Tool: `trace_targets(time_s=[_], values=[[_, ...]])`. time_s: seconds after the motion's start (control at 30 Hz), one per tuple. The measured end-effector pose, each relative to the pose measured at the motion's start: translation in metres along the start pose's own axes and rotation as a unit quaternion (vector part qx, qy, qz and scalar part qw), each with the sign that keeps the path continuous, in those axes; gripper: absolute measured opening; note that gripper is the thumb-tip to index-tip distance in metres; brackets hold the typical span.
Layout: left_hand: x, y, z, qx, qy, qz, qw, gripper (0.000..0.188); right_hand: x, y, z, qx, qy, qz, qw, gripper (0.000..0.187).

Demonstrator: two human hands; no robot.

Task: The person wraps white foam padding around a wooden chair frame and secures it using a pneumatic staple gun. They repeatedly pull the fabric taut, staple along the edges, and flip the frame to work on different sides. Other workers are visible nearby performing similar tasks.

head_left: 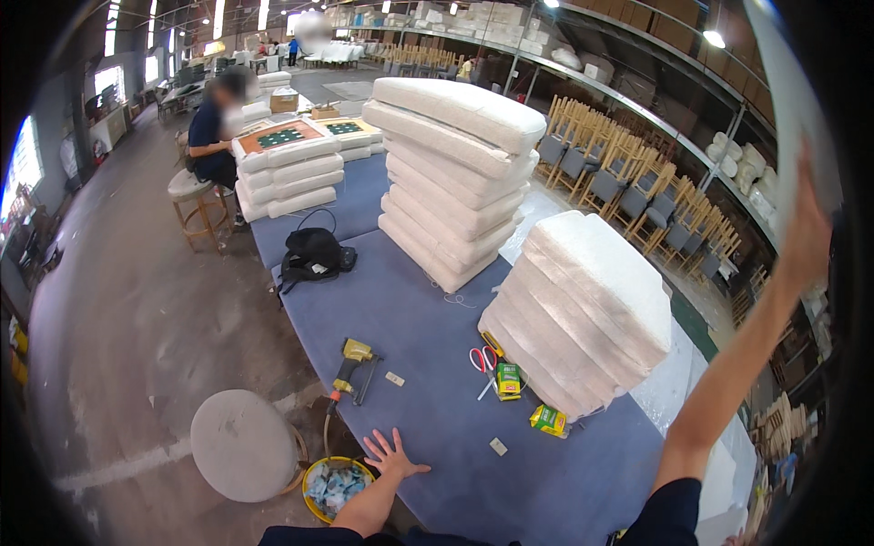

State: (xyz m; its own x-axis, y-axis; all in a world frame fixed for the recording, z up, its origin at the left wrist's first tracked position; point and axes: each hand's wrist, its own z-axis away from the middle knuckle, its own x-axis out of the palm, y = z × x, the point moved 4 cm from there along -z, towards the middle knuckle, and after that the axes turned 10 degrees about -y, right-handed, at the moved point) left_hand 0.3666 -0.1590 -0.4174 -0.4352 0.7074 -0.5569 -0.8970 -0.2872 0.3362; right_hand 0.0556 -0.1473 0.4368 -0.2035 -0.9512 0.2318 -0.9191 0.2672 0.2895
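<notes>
My left hand (393, 455) lies on the blue-grey covered table (437, 437) near its front left edge, fingers spread, holding nothing. Up at the far right, my right hand (805, 232) is raised and grips a pale flat panel (774, 100), which is cut off by the picture's edge and partly blurred. Closest to the left hand is a yellow and black staple gun (353, 366) with a hose attached. Red-handled scissors (483, 364) and green-yellow small boxes (549, 419) sit beside a leaning stack of cream cushions (583, 309).
A taller cushion stack (451, 182) stands farther back, with a black bag (314, 255) to its left. By the table's left edge are a round stool (241, 446) and a yellow-rimmed bin (339, 487). A seated person (211, 136) works beyond; stacked chairs (628, 182) line the right.
</notes>
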Motion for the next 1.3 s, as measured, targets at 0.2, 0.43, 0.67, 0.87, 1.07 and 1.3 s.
trace_targets(time_s=[0.2,0.43,0.67,0.87,1.07,1.3], values=[[-0.008,-0.021,-0.005,-0.015,0.013,0.01,1.0,0.172,0.201,-0.159,-0.031,-0.122,-0.09,-0.041,0.988,0.061],[-0.011,-0.009,0.0,-0.008,-0.005,0.001,1.0,0.171,0.347,-0.345,0.207,-0.173,-0.465,-0.104,0.862,0.022],[-0.001,0.002,-0.006,0.005,0.02,0.002,1.0,0.172,-0.084,-0.417,0.631,-0.028,-0.717,-0.524,0.46,0.02],[0.004,-0.002,-0.003,-0.048,-0.005,-0.006,0.999,0.176,-0.328,-0.241,0.717,0.071,-0.873,-0.448,0.18,0.028],[-0.001,0.006,-0.007,-0.053,0.007,-0.013,0.998,0.179,-0.217,-0.051,0.609,0.275,-0.717,-0.256,0.587,0.02],[-0.002,0.011,-0.009,-0.06,-0.006,-0.016,0.998,0.178,-0.081,0.059,0.472,0.153,-0.52,0.046,0.839,0.089]])
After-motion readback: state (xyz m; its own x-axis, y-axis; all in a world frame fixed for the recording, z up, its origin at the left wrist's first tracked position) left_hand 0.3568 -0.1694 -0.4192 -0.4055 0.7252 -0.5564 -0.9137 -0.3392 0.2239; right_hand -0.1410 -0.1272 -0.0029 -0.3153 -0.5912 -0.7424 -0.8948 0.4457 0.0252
